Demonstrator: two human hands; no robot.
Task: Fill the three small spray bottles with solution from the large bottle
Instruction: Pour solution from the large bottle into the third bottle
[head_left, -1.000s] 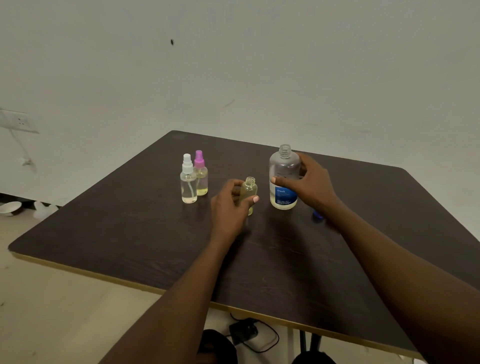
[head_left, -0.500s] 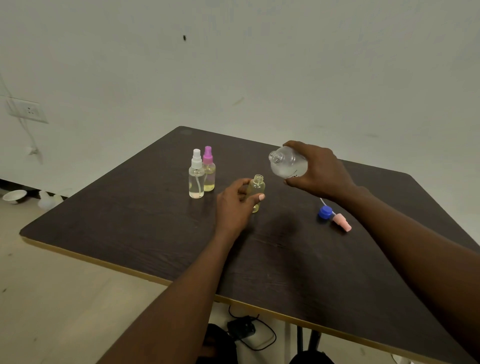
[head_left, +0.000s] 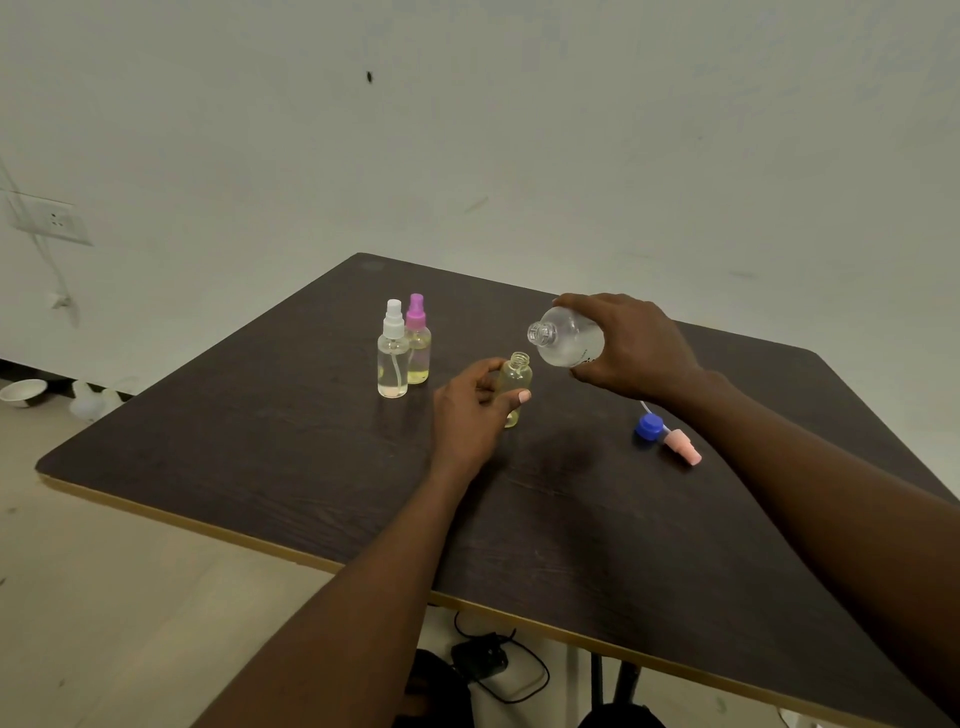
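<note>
My left hand (head_left: 470, 415) grips an uncapped small bottle (head_left: 515, 382) with yellowish liquid, standing upright on the dark table (head_left: 311, 467). My right hand (head_left: 631, 345) holds the large clear bottle (head_left: 566, 338) tipped on its side in the air, its open mouth pointing left just above and right of the small bottle's neck. Two capped small spray bottles stand together further left: one with a white sprayer (head_left: 392, 356), one with a pink sprayer (head_left: 417, 340).
A blue cap (head_left: 648, 427) and a pale pink spray head (head_left: 683, 449) lie on the table under my right forearm. A wall socket (head_left: 52, 221) is at left. A white bowl (head_left: 23, 391) sits on the floor; a black adapter and cable (head_left: 480, 660) lie under the table.
My right hand lifted the large bottle off the table and tipped it toward the small open bottle. The left hand stayed on the small bottle.
</note>
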